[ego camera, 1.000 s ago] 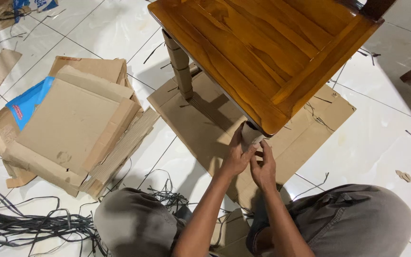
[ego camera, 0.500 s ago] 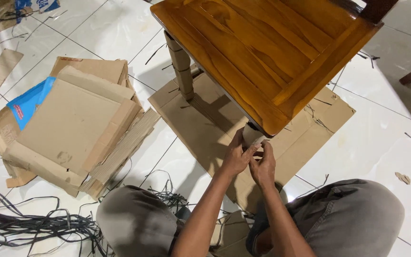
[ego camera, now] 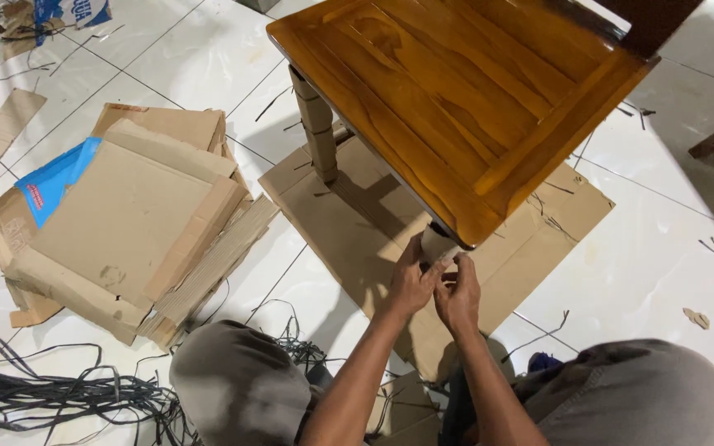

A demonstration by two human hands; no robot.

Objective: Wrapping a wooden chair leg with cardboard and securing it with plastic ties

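Brown corrugated cardboard is wrapped round the near leg of the glossy orange-brown wooden chair, and both hands are on that wrap just under the seat's front corner. The left hand lies flat along the wrap's left side with the fingers pointing up toward the seat; the right hand is pressed in from the right, fingertips curled against the same cardboard. Both hands are closed on the wrapped leg, touching each other at the thumbs.

Below the grip, the chair stands on a flat brown cardboard sheet spread on the white tiled floor. Beyond the hands and to their left, the chair's other front leg is also sheathed in cardboard. Well out to the left of the grip lies a loose heap of flattened cardboard pieces with a blue printed panel sticking out. Nearer the person's knees, left of the forearms, a tangle of dark plastic straps sprawls across the tiles.
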